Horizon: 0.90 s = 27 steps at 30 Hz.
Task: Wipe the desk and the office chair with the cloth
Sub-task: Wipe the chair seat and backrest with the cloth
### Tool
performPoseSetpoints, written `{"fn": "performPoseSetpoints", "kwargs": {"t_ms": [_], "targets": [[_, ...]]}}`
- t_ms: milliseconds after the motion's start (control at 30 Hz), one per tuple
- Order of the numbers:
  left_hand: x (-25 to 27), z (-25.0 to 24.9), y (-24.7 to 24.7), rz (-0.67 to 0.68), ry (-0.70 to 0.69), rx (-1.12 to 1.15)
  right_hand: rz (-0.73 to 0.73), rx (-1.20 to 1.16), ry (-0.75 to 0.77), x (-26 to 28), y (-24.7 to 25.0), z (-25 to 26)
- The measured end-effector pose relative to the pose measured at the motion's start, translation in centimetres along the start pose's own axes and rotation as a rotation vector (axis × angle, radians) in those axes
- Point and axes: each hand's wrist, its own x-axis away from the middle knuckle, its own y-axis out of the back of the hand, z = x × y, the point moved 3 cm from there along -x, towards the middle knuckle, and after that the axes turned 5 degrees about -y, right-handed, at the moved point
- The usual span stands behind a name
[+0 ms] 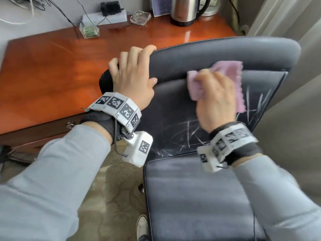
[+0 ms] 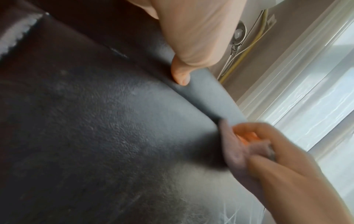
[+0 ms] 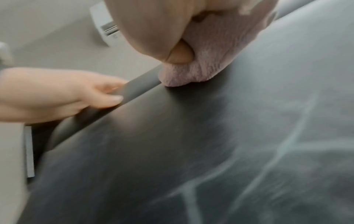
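Observation:
A dark grey office chair (image 1: 199, 197) stands beside the glossy orange-brown desk (image 1: 52, 66). My left hand (image 1: 133, 75) grips the top left corner of the chair's backrest (image 1: 173, 108), fingers curled over the edge and thumb (image 2: 180, 75) on the front. My right hand (image 1: 215, 100) holds a bunched pink cloth (image 1: 231, 77) and presses it against the upper backrest, just below the padded top roll (image 1: 225, 53). In the right wrist view the cloth (image 3: 206, 60) is wadded under the curled fingers. White scratch-like marks (image 1: 189, 134) streak the lower backrest.
At the desk's back edge stand a steel kettle (image 1: 185, 11), a glass ashtray (image 1: 140, 17), a clear box of packets (image 1: 89, 31) and a power strip with plugs (image 1: 106, 16). A drawer handle (image 1: 69, 124) sits on the desk front. Curtains (image 1: 286, 20) hang at the right. A shoe (image 1: 142, 225) is on the patterned carpet.

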Motion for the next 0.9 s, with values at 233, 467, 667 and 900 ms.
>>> {"fn": "performPoseSetpoints", "kwargs": {"t_ms": [233,467,667,900], "targets": [[-0.7,-0.5,-0.5,0.005,0.002,-0.017,-0.083,0.020,-0.025,0.0,-0.3,2.5],[0.1,-0.3,-0.1,-0.027,0.011,-0.024,0.115,-0.036,0.217,1.4,-2.5,7.5],[-0.1,-0.2,-0.2,-0.014,-0.003,-0.006,-0.019,0.083,-0.050,-0.7,1.8,-2.3],[0.1,-0.4,-0.2,-0.043,0.004,-0.013,-0.280,-0.190,-0.291,1.1,1.5,-4.4]]}}
